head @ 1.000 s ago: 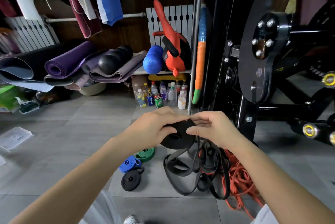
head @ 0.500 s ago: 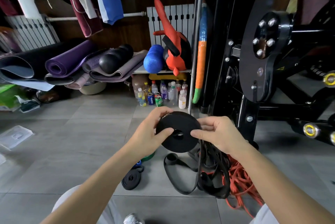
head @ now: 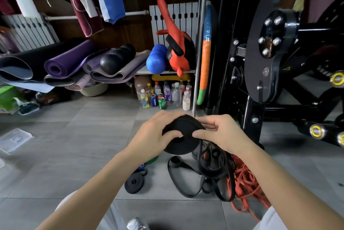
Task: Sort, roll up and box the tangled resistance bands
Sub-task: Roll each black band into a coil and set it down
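Black band roll [head: 183,136] | held mid-air above tangled pile [head: 214,172] on floor [head: 83,146] | left grip [head: 156,136] and right grip [head: 221,134] both curled round it, thumbs pressing its face | risk: trailing tail [head: 200,148] snags tangle; loosened thumb lets coil unwind

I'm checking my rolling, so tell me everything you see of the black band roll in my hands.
The black band roll is a flat, matte, rubbery-looking strap wound into a thick disc with a small centre hole. It is held above the floor, face tilted toward the camera. The left hand grips its left edge, thumb near the hole; the right hand pinches its right edge. A loose tail hangs from it into the black tangle below.
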The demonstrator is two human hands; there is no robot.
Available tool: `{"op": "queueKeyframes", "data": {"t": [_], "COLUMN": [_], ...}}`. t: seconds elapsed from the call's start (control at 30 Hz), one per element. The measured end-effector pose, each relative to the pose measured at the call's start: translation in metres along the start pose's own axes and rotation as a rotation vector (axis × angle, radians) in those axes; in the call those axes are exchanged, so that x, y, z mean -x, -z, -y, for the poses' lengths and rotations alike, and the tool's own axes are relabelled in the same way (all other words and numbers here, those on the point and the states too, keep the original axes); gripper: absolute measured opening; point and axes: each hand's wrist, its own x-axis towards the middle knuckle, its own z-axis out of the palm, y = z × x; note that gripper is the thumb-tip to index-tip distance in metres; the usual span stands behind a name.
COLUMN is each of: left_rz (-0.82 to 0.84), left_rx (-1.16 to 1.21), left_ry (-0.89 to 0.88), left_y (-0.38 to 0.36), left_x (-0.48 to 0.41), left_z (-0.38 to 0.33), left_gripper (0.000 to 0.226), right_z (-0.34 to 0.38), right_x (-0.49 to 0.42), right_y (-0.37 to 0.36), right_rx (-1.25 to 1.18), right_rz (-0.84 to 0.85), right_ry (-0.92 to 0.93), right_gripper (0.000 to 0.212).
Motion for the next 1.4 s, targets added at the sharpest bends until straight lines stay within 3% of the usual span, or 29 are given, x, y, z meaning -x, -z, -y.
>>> {"op": "queueKeyframes", "data": {"t": [0.23,0.33,0.47,0.63,0.7,1.0,1.1,1.23,1.33,1.4], "left_rz": [-0.189,-0.195,-0.045,0.305,0.333,0.061,-0.108,-0.356,-0.432,-0.463], "left_rx": [0.271,0.322,0.173,-0.340,-0.354,0.093,0.240,0.417,0.508,0.567], "left_ry": [0.136,0.165,0.087,-0.101,-0.092,0.046,0.103,0.230,0.269,0.293], "left_y": [-0.006,-0.012,-0.003,0.006,0.007,0.003,-0.004,-0.019,-0.028,-0.033], "left_x": [0.000,0.001,-0.001,-0.012,-0.014,-0.006,-0.004,-0.001,0.002,0.004], "left_z": [0.001,0.001,-0.006,-0.016,-0.017,-0.002,-0.004,-0.008,-0.011,-0.012], "left_gripper": [0.058,0.063,0.049,0.073,0.069,0.065,0.064,0.065,0.064,0.060], "right_z": [-0.001,-0.002,-0.002,0.006,0.007,0.002,0.003,0.000,-0.005,-0.006], "right_x": [0.001,0.001,0.002,-0.002,-0.004,-0.001,0.000,0.009,0.012,0.011], "right_y": [0.004,0.005,0.007,0.004,0.004,0.007,0.003,-0.009,-0.023,-0.028], "right_rx": [-0.039,-0.012,0.008,0.079,0.060,-0.015,-0.023,0.193,0.435,0.469], "right_rz": [-0.050,-0.055,-0.013,0.072,0.049,0.033,-0.048,-0.187,-0.366,-0.434], "right_ry": [0.015,0.018,-0.029,-0.020,-0.033,-0.045,-0.031,0.072,0.196,0.197], "right_gripper": [0.034,0.030,0.024,0.024,0.025,0.036,0.039,0.033,0.034,0.033]}}
